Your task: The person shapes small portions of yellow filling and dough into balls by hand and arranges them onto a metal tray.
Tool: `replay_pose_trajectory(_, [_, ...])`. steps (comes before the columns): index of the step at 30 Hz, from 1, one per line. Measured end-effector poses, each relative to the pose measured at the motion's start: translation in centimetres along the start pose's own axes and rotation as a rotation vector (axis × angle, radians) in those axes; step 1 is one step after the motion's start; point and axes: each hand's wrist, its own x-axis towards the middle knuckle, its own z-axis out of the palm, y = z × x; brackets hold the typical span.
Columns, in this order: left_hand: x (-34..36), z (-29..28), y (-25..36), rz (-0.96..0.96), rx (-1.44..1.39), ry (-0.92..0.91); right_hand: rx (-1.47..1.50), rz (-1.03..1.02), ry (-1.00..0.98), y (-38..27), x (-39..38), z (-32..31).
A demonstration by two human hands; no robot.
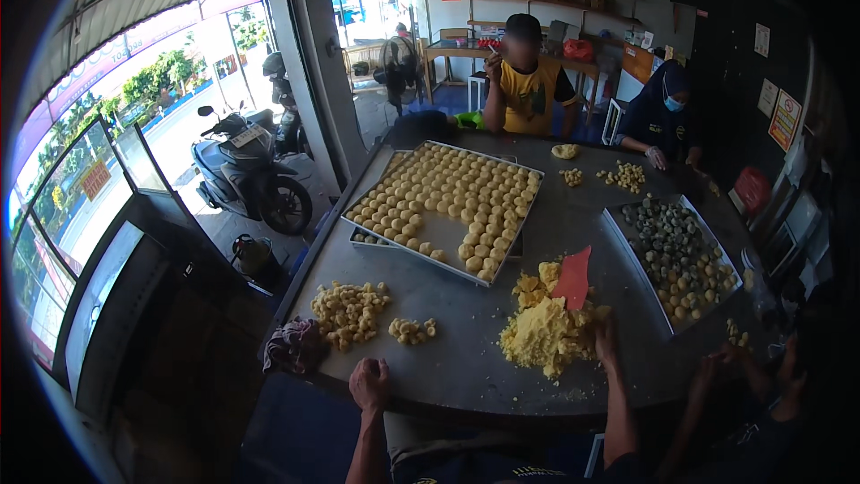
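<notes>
My left hand [369, 384] is curled closed at the table's near edge, just below a small cluster of yellow dough pieces [413, 332]. Whatever its fingers may hold is hidden. A larger heap of dough pieces [349, 312] lies farther left. My right hand [607, 342] reaches to the right side of a crumbly yellow mound [548, 337], touching it with fingers stretched out. A flat red scraper sheet [572, 279] rests on top of that mound. Beyond it, a metal tray [488, 283] holds many round yellow dough balls [448, 184].
At right, another tray [663, 327] holds dark and yellow balls. A crumpled cloth [295, 346] lies at the left table edge. One person [528, 94] sits across the table, another [658, 112] works at far right, and a co-worker's hands [730, 360] are close on my right.
</notes>
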Motion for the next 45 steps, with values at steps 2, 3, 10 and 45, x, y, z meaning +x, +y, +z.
replay_pose_trajectory(2, [-0.2,-0.2,-0.7,0.009,0.031,0.014,0.055,-0.074,-0.023,-0.8,-0.6,-0.6])
replay_pose_trajectory(3, [0.0,0.0,-0.7,0.003,0.007,-0.019,0.074,-0.107,-0.024,-1.0,-0.8,-1.4])
replay_pose_trajectory(10, [2.9,3.3,1.1,0.286,0.072,0.03,0.069,-0.133,0.164,1.0,0.0,-1.1])
replay_pose_trajectory(45, [9.0,8.8,1.1,-0.062,-0.546,-0.159,-0.201,-0.224,0.008,-9.1,-11.8,0.9])
